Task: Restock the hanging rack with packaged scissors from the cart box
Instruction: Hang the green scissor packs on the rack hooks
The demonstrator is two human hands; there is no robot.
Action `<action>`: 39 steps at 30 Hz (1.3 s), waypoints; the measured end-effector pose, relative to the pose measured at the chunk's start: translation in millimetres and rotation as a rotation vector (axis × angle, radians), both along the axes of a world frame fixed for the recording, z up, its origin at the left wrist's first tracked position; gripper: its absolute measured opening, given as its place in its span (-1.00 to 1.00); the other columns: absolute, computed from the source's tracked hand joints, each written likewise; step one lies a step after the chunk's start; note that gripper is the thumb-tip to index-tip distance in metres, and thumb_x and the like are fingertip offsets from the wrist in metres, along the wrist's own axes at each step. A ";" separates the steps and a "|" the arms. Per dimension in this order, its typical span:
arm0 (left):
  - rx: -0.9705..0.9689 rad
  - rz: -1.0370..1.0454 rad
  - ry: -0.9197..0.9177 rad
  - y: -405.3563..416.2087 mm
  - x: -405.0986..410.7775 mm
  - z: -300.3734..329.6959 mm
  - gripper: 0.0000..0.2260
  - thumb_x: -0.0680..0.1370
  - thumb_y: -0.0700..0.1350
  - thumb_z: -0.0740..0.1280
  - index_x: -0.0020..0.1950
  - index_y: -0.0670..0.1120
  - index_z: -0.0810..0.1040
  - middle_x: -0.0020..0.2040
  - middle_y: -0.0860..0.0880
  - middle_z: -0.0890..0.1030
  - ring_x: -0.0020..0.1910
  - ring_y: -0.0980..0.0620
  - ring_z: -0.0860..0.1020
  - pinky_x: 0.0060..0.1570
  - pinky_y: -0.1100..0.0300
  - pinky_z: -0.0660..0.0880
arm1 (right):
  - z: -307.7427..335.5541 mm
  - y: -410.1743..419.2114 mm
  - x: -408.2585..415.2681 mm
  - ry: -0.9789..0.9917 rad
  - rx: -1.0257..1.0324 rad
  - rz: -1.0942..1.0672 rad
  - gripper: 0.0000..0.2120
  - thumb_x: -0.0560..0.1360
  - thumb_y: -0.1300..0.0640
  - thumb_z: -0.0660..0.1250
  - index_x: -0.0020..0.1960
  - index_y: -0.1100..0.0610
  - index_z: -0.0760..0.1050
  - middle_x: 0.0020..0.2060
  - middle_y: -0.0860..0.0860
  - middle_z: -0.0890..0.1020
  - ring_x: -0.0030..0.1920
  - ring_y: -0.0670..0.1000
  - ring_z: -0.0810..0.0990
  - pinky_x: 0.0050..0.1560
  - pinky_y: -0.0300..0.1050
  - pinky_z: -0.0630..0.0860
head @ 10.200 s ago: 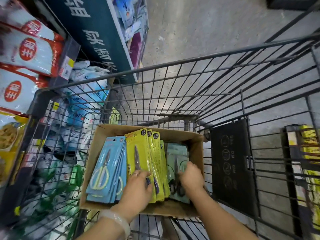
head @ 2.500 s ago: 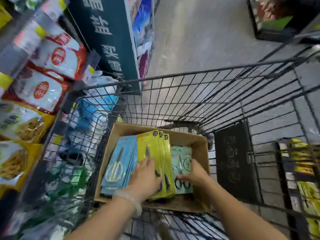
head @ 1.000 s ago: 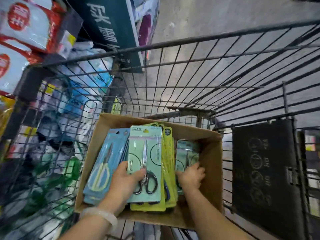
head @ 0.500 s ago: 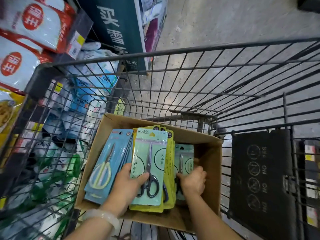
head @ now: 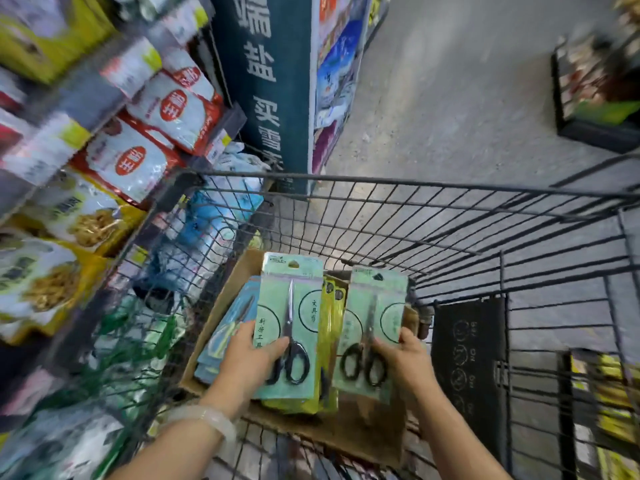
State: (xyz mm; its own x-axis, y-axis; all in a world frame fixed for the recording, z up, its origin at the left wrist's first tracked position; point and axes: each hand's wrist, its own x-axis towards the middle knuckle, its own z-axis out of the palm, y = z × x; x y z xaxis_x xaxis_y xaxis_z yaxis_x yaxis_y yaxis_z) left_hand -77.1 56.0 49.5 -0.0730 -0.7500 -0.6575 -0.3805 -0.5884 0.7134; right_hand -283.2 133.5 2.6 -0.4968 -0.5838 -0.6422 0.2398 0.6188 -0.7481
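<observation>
Head view: left hand (head: pixel 247 358) and right hand (head: pixel 403 360) each grip a scissors pack (head: pixel 292 327) upright, fingers curled around lower edges, hang-holes at 12 o'clock, ready for pegs.

Two pale green carded packs of black-handled scissors stand upright above an open brown cardboard box (head: pixel 346 434) in a wire shopping cart (head: pixel 450 216). The left green pack (head: pixel 294 306), printed with dark characters and circles, shows its scissors blade-up, the handles low on the card; the left hand (head: pixel 249 362) holds its lower left edge, thumb across the front. The right green pack (head: pixel 375 327), slightly blurred, tilts a little to the right, held at its lower right corner by the right hand (head: pixel 405 362). Between them, yellow packs (head: pixel 330 341) stand on edge in the box. Blue packs (head: pixel 228 334) lean stacked against the box's left wall.
</observation>
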 end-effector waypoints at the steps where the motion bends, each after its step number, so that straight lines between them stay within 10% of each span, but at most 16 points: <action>1: -0.009 0.020 0.017 1.7 5.8 11.7 -0.83 0.51 -0.30 0.36 0.06 -0.12 0.50 -0.08 -0.03 0.60 -0.15 0.05 0.56 -0.16 0.19 0.47 | 15.9 -3.7 6.7 -0.014 -0.056 0.039 -0.90 0.44 0.31 0.39 -0.09 0.16 0.54 -0.26 0.05 0.69 -0.34 -0.04 0.64 -0.29 -0.18 0.59; 7: -0.158 0.170 0.034 32.9 85.9 70.5 -0.81 0.50 -0.20 0.41 0.06 -0.03 0.50 0.04 -0.03 0.63 -0.02 -0.02 0.60 0.00 0.07 0.52 | 86.9 -21.7 87.3 -0.061 -0.224 0.316 -0.91 0.43 0.29 0.41 -0.10 0.15 0.61 -0.08 0.12 0.71 -0.06 0.12 0.68 0.09 0.10 0.58; 12: -0.260 0.457 0.020 116.2 203.0 115.0 -0.61 0.43 -0.08 0.48 0.21 -0.10 0.49 0.17 -0.05 0.60 0.11 -0.08 0.57 0.18 0.00 0.49 | 147.7 7.9 207.6 -0.100 -0.355 0.590 -0.83 0.44 0.35 0.38 -0.06 0.14 0.64 -0.14 0.05 0.72 -0.14 0.05 0.69 -0.04 -0.02 0.62; 17: -0.341 0.716 0.023 269.4 325.1 146.8 -0.33 0.32 0.18 0.51 0.33 -0.05 0.44 0.31 -0.03 0.54 0.25 -0.05 0.52 0.29 -0.08 0.44 | 191.0 95.0 346.0 -0.132 -0.390 0.937 -0.91 0.44 0.31 0.39 -0.07 0.22 0.63 -0.19 0.08 0.73 -0.15 0.07 0.70 -0.08 -0.02 0.64; 21: -0.415 0.956 0.010 411.0 405.5 176.4 -0.68 0.46 0.01 0.45 0.17 -0.03 0.53 0.27 0.05 0.53 0.24 -0.02 0.51 0.36 -0.06 0.37 | 212.2 185.7 457.5 -0.100 -0.407 1.217 -0.84 0.43 0.19 0.44 -0.30 0.13 0.51 -0.32 0.02 0.63 -0.27 0.00 0.58 -0.18 -0.21 0.53; 27: -0.448 1.396 -0.060 610.2 507.4 162.5 -0.24 0.12 0.34 0.46 0.20 -0.06 0.55 0.13 -0.05 0.65 0.10 -0.10 0.62 0.15 -0.14 0.54 | 236.9 330.6 606.7 -0.157 -0.471 1.590 -0.90 0.45 0.16 0.42 -0.22 0.12 0.55 -0.20 -0.04 0.61 -0.14 -0.02 0.55 -0.04 -0.13 0.50; 39: -0.524 1.826 -0.177 837.1 621.7 188.4 -0.86 0.51 -0.17 0.39 0.06 -0.14 0.59 -0.05 -0.08 0.70 -0.03 -0.07 0.65 0.13 -0.07 0.54 | 239.0 536.8 843.7 -0.294 -0.533 1.997 -0.91 0.50 0.24 0.34 -0.01 0.14 0.57 -0.10 0.03 0.64 -0.17 -0.06 0.57 -0.26 -0.30 0.47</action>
State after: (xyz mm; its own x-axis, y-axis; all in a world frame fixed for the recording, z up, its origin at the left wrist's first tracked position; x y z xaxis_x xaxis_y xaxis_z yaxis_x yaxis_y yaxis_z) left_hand 544.6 893.2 237.9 0.9563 0.0781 -0.2817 0.2870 -0.0683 0.9555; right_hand 560.5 670.4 241.6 0.9643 -0.1817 -0.1929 -0.2117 -0.0906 -0.9731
